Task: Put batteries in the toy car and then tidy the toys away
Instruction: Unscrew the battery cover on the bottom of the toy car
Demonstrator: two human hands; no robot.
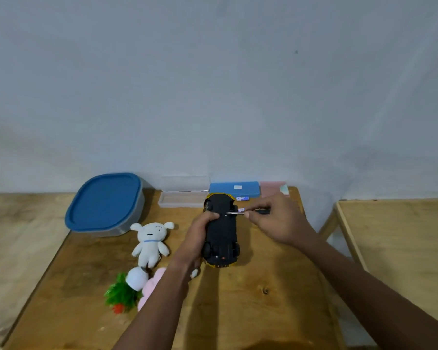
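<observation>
1. Head view: the toy car [221, 233] lies belly-up mid-bench [276, 311], left hand [196, 238] clamped along its flank.
2. Right hand [276, 221], at 3 o'clock of the car, pinches a screwdriver [240, 212], tip on the underside.
3. Rigid, light plastic, I'd say; hold the body, not the wheels.
4. Batteries [242, 198] at 12 o'clock; their labels are unreadable.

On the wooden table [238, 299], the toy car [221, 233] lies belly-up, black underside showing. The left hand [196, 238] grips it at its nine o'clock side. The right hand [276, 221], at two o'clock, holds a screwdriver [240, 212], tip apparently touching the underside. A white plush toy [151, 242] lies at the car's nine o'clock, a blue-lidded container [104, 203] at ten.
</observation>
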